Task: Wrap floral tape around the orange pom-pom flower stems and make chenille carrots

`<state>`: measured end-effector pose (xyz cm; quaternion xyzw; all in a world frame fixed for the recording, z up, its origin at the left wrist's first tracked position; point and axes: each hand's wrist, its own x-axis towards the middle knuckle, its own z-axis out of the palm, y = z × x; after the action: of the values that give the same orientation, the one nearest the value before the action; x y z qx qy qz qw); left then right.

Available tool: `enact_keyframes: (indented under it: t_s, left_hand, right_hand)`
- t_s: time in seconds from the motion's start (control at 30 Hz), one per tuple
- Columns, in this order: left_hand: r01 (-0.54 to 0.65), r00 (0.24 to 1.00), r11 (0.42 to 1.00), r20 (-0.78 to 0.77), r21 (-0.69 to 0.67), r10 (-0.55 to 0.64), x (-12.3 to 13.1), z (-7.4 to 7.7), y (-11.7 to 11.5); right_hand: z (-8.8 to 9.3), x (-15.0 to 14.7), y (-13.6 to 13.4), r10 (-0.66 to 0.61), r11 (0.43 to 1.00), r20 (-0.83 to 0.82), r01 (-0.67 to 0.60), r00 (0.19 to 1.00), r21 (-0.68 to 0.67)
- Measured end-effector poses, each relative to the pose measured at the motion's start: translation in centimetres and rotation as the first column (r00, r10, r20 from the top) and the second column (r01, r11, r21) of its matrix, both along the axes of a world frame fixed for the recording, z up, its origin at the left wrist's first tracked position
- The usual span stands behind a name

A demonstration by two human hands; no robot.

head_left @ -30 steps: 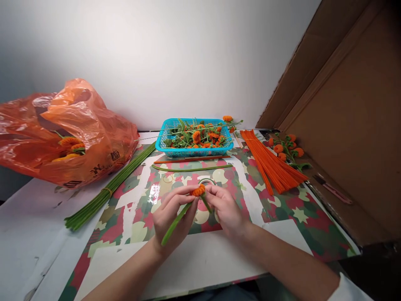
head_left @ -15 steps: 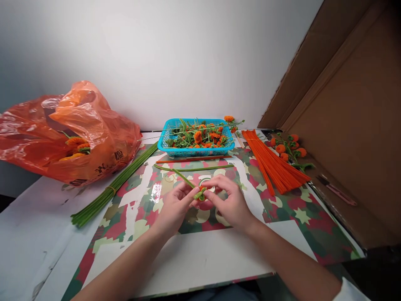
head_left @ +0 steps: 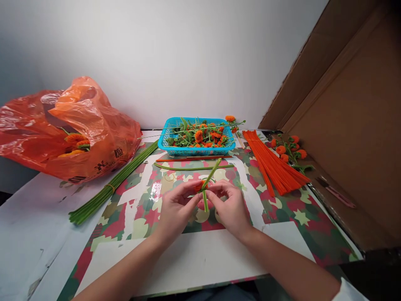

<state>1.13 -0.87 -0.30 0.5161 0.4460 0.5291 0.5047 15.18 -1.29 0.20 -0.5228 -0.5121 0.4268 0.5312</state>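
Observation:
Between my two hands is an orange pipe-cleaner flower (head_left: 204,184) with a green pipe cleaner (head_left: 214,172) crossing its underside. One green end points up and away, and a shorter one hangs toward me. My left hand (head_left: 179,202) is closed, its thumb and fingers pinching the flower from the left. From the other side, my right hand (head_left: 229,203) pinches it with the thumb near the green crossing. My fingers hide part of the orange head. Beyond the hands, a loose green pipe cleaner (head_left: 191,168) and an orange-red strip (head_left: 175,159) lie across the table.
A blue basket (head_left: 196,153) of orange flowers and green pieces stands at the back. An orange plastic bag (head_left: 103,125) and a green pipe-cleaner bundle (head_left: 115,182) lie left. Orange pipe cleaners (head_left: 272,163), more flowers (head_left: 285,149) and a pink-handled tool (head_left: 341,197) are right, by cardboard (head_left: 354,125).
The green pipe cleaner has swung from pointing up-left to pointing up-right. A short green end now hangs toward me. Both hands stay around the flower.

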Motion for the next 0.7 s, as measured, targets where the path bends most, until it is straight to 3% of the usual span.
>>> enact_keyframes:
  t_s: [0.07, 0.17, 0.27, 0.3, 0.37, 0.47, 0.57, 0.7]
  left_hand:
    - [-0.026, 0.998, 0.998, -0.053, 0.058, 0.029, -0.2, -0.1, -0.2]
    - [-0.021, 0.993, 0.993, -0.113, 0.119, 0.034, -0.4, -0.4, -0.4]
    - [0.012, 0.994, 0.995, -0.105, 0.102, -0.002, -0.4, -0.5, -0.2]
    - [0.026, 0.997, 0.997, -0.079, 0.076, -0.020, -0.4, -0.4, -0.1]
    - [0.060, 0.998, 0.998, -0.005, 0.002, -0.060, -0.3, -0.1, 0.2]
    - [0.153, 0.985, 0.977, 0.099, -0.147, -0.139, -0.3, 0.5, 0.6]
    - [0.283, 0.954, 0.925, 0.178, -0.253, -0.243, -0.6, 0.8, 0.7]
    - [0.401, 0.908, 0.882, 0.238, -0.250, -0.345, -1.3, 0.5, 0.9]
  right_hand:
    - [0.1, 0.1, 0.2, 0.101, 0.964, -0.235, -0.153, 0.967, -0.218]
    - [0.5, 0.7, 0.5, 0.190, 0.817, -0.517, -0.427, 0.834, -0.388]
    - [0.7, 1.4, 0.7, 0.232, 0.743, -0.539, -0.505, 0.810, -0.439]
    - [0.7, 1.6, 0.8, 0.237, 0.757, -0.480, -0.470, 0.845, -0.454]
    - [0.7, 1.9, 0.9, 0.212, 0.843, -0.306, -0.332, 0.928, -0.423]
    - [0.7, 1.9, 1.1, 0.146, 0.965, -0.135, -0.171, 0.980, -0.201]
    - [0.6, 1.7, 1.2, 0.206, 0.972, -0.078, -0.213, 0.975, -0.095]
    - [0.4, 1.4, 1.2, 0.243, 0.966, -0.082, -0.249, 0.967, -0.067]
